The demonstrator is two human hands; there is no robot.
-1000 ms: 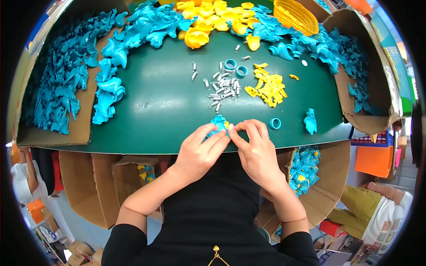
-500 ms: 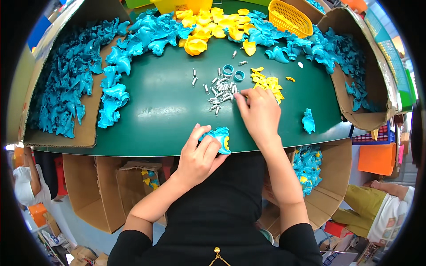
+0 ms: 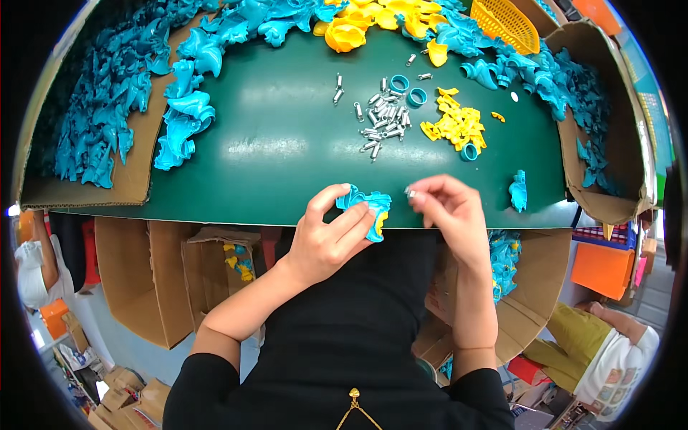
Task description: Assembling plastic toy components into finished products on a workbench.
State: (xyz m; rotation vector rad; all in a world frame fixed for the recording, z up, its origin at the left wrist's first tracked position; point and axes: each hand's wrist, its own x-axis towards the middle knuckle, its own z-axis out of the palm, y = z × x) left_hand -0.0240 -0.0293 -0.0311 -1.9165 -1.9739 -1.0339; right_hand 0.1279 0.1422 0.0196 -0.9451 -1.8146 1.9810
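Near the table's front edge, my left hand [image 3: 324, 231] is closed around a blue plastic shell part [image 3: 374, 202] with a yellow piece [image 3: 382, 218] at its side. My right hand [image 3: 451, 209] is just to the right of it, thumb and fingertips pinching a small silver spring [image 3: 411, 193]; the two hands are apart. Beyond them lies a loose heap of silver metal springs [image 3: 387, 115], with blue rings [image 3: 417, 97] at its far edge. Right of the heap is a pile of small yellow parts [image 3: 459, 126], with another blue ring [image 3: 469, 152] beside it.
Cardboard boxes of blue shells [image 3: 107, 107] [image 3: 595, 136] flank the green table [image 3: 279, 143]. Yellow shells [image 3: 347, 32] and a yellow basket [image 3: 505, 25] are at the back. A single blue part [image 3: 518, 191] lies right. Below the edge, a box holds blue-and-yellow pieces [image 3: 504, 265]. People stand at both sides.
My right hand has drawn back from the springs toward my left hand, bringing a spring in its fingertips. My left hand still holds the blue shell part, now turned slightly. The whole view has shifted.
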